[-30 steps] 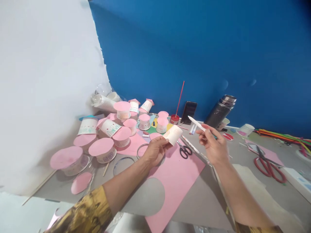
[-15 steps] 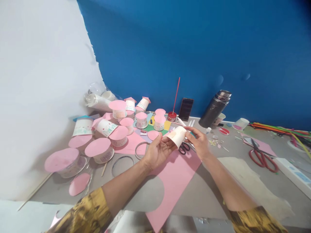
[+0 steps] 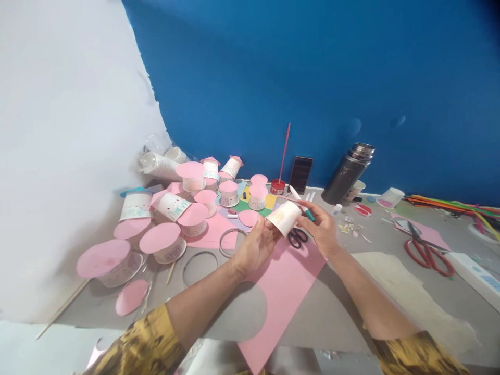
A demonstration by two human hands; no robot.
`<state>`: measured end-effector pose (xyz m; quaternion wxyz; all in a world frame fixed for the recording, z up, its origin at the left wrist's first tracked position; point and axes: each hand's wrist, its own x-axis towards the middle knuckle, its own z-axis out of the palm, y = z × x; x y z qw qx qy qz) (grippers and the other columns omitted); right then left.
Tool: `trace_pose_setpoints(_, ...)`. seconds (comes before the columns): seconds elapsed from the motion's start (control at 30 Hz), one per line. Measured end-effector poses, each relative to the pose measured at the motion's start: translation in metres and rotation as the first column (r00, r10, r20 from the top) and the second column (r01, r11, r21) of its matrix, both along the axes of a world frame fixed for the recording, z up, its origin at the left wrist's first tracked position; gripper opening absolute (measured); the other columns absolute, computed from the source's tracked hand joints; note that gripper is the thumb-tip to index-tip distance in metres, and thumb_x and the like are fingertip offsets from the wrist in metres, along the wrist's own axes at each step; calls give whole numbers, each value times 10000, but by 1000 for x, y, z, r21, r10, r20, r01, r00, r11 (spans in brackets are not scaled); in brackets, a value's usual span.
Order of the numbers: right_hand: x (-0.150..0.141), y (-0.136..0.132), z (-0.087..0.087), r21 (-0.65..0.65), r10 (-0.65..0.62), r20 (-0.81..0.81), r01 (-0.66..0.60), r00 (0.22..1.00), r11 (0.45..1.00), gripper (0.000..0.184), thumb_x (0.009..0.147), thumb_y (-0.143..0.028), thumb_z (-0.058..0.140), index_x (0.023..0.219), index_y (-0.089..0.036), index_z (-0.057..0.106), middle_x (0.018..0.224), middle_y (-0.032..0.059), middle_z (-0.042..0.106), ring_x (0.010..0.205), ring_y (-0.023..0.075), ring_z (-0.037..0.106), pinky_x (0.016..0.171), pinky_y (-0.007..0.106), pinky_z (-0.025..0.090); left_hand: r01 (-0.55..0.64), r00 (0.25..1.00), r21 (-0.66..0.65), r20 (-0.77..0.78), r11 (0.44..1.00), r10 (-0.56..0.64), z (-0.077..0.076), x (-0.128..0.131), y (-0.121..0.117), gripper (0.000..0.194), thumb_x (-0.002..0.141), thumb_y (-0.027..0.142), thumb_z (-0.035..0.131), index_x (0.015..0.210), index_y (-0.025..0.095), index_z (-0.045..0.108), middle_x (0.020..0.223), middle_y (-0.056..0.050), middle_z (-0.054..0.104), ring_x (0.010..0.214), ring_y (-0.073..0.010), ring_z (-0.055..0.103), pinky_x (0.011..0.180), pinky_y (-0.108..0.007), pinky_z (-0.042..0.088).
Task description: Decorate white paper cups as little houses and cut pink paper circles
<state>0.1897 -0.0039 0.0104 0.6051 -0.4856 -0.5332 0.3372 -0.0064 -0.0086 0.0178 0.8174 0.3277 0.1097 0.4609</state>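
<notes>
A white paper cup point(image 3: 284, 219) with faint peach marks on its side is tilted over the table, its mouth toward the lower left. Around that mouth my left hand point(image 3: 252, 250) is closed, some fingers hidden inside or behind the cup. My right hand point(image 3: 322, 229) grips a white marker with a teal end point(image 3: 308, 212), while its fingertips are at the cup's base. Black-handled scissors point(image 3: 297, 238) lie just below the cup on a pink paper sheet point(image 3: 287, 291), which has a large curved cutout.
Several pink-topped paper cups point(image 3: 162, 237) crowd the left, near two grey rings point(image 3: 200, 255). At the back stand a red holder with a stick point(image 3: 277, 186), a phone point(image 3: 300, 174) and a dark flask point(image 3: 347, 174). Red-handled scissors point(image 3: 427, 255) and a power strip point(image 3: 474, 276) lie right.
The cup has turned slightly in my hands, and my left fingers have curled closer around it. More of the marker's teal end now shows by my right hand. The view has shifted slightly.
</notes>
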Motion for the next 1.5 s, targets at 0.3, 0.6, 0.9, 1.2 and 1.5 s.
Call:
trace_pose_setpoints(0.3, 3, -28, 28, 280, -157, -37, 161, 987, 946, 354, 935, -550, 646, 1041, -232, 761, 714, 45, 728, 556, 161, 583, 545, 313, 487, -128, 991, -121, 34, 984, 133, 8, -8, 13, 584, 943, 601, 562, 1275, 135, 677, 1396, -164, 657, 1455, -285, 455, 1211, -387, 329)
trace_pose_setpoints(0.6, -22, -49, 35, 327, -248, 420, 110, 873, 939, 151, 887, -413, 734, 880, -263, 735, 720, 19, 736, 584, 177, 658, 543, 277, 514, -183, 983, -22, 1, 983, 183, 6, -3, 9, 604, 954, 604, 550, 1402, 202, 609, 1476, -115, 607, 1500, -272, 392, 1239, -386, 268)
trace_pose_setpoints(0.9, -20, -48, 31, 384, -297, 464, 112, 835, 916, 82, 913, -344, 700, 892, -265, 713, 732, 4, 738, 562, 157, 650, 548, 265, 501, -180, 984, 52, -4, 982, 181, -3, -2, 6, 587, 943, 609, 575, 1378, 220, 638, 1502, -93, 586, 1512, -271, 372, 1247, -381, 252)
trace_pose_setpoints(1.2, -21, -47, 28, 360, -282, 479, 108, 831, 927, 85, 903, -332, 685, 858, -261, 697, 717, 11, 726, 594, 170, 659, 549, 270, 494, -140, 990, -78, 16, 987, 142, 6, -4, 8, 692, 939, 674, 507, 1349, 129, 625, 1466, -177, 600, 1471, -311, 431, 1216, -425, 323)
trace_pose_setpoints(1.5, -23, -46, 28, 359, -297, 488, 121, 821, 925, 109, 904, -327, 662, 849, -237, 687, 704, 8, 724, 601, 165, 667, 541, 254, 497, -112, 987, -264, 81, 958, 138, 11, -6, 8, 647, 998, 569, 448, 1389, 68, 566, 1428, -213, 619, 1392, -296, 531, 1145, -374, 435)
